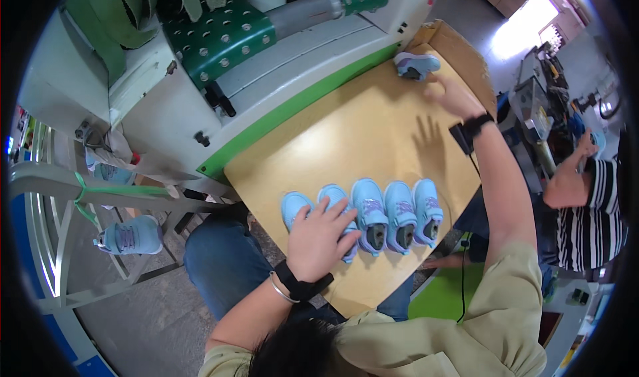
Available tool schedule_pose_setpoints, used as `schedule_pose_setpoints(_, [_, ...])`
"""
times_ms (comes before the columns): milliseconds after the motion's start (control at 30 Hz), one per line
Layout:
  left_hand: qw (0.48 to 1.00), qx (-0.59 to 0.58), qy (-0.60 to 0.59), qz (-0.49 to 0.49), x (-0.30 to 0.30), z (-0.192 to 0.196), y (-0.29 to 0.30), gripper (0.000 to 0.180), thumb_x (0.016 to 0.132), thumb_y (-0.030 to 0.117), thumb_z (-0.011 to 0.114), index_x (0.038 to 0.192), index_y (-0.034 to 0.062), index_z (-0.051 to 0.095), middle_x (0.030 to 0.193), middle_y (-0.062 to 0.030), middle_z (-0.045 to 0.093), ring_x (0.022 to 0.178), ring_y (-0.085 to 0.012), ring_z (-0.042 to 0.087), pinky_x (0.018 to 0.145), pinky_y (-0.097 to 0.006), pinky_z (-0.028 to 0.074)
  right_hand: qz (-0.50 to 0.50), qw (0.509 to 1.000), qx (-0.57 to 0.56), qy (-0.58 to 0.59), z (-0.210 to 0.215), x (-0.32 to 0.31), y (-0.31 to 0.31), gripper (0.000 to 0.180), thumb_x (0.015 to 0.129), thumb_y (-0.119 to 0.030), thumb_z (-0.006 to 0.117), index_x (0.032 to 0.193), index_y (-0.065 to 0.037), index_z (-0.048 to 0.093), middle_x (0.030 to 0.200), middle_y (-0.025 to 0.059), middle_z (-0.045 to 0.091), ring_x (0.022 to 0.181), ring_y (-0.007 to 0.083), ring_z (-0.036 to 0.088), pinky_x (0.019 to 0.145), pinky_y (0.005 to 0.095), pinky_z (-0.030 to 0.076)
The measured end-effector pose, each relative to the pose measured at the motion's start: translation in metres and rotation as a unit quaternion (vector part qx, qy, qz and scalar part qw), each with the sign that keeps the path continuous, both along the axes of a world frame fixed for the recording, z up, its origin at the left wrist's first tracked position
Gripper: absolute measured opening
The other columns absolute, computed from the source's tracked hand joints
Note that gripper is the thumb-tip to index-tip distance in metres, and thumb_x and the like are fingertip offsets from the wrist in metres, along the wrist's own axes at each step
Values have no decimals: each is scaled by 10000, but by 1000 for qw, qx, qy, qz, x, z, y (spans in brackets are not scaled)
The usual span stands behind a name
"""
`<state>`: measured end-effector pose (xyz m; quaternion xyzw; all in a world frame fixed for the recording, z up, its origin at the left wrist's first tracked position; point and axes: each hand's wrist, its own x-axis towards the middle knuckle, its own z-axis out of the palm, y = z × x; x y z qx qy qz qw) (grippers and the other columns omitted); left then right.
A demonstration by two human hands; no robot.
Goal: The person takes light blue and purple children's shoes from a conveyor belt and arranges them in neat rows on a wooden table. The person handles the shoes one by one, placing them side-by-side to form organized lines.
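Observation:
Several light-blue sneakers with purple laces stand in a row on a tan board; one with its laces in plain view is a middle sneaker [369, 210]. Spread over the two leftmost ones, my left hand [321, 237] lies with its fingers apart and partly hides the leftmost sneaker [293, 205]. At the board's far right corner lies a single blue-and-purple sneaker [417, 64], its dark opening facing me. Beside that shoe, my right hand [458, 99] reaches out with fingers apart, fingertips close to it; whether they touch it I cannot tell.
The tan board [319, 144] meets a white machine with a green perforated belt [226, 41]. A cardboard piece [469, 64] borders its far right. On a metal rack [100, 190] at left sits another blue sneaker [131, 235]. A person in a striped shirt [591, 217] works at right.

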<state>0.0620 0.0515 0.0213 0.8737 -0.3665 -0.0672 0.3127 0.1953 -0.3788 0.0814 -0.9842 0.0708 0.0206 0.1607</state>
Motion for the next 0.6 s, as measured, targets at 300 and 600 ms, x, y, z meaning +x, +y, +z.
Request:
schedule_pose_setpoints(300, [998, -4, 68, 1, 5, 1, 6, 417, 922, 396, 688, 1270, 166, 693, 1428, -70, 604, 1352, -344, 503, 1083, -514, 389, -177, 977, -45, -112, -135, 128, -42, 696, 925, -678, 572, 1477, -258, 520, 1620, 272, 276, 1543, 414, 195, 1224, 531, 195])
schedule_pose_setpoints(600, [997, -22, 71, 1, 5, -3, 4, 415, 907, 397, 702, 1256, 171, 702, 1418, -72, 612, 1362, -378, 494, 1085, -522, 383, 28, 968, 82, -234, -128, -4, -22, 282, 816, -126, 709, 1053, -84, 561, 1402, 242, 431, 1369, 424, 397, 1152, 474, 348])
